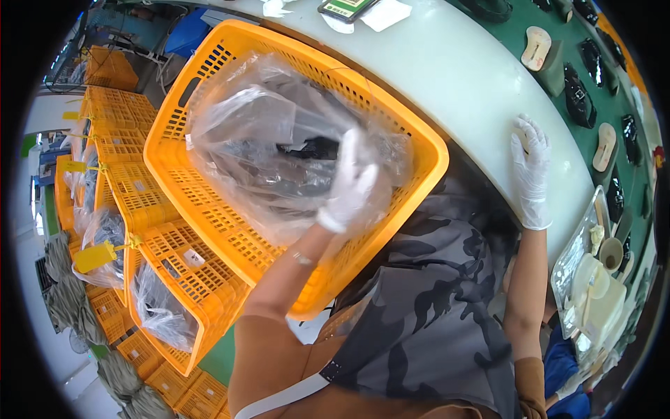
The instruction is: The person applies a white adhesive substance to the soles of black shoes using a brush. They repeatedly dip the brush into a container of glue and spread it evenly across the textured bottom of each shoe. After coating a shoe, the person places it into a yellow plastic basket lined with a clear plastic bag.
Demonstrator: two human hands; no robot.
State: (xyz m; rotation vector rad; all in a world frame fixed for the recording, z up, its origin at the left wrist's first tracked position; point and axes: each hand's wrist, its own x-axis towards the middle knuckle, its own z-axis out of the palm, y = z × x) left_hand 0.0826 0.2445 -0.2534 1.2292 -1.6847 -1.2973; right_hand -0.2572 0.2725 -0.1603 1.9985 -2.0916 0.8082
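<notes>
My left hand (349, 187), in a white glove, reaches over a clear plastic bag (241, 122) that lines an orange crate (234, 241). Its fingers look stretched and apart, though motion blurs them; no held thing shows. Beside them, through the bag's mouth, dark shiny items (317, 148) show, too covered to name. My right hand (532, 171), gloved in white too, rests on the white tabletop (453, 77) with loosely bent fingers and nothing in it.
Past the tabletop, a green belt (558, 133) carries black shoes (579, 98) and pale insoles (604, 146). At right sits a foil-lined tray (564, 269) with a cup (611, 254). Orange crates (185, 262) with yellow tags stand stacked at left. Another person's gloved hand (574, 384) shows lower right.
</notes>
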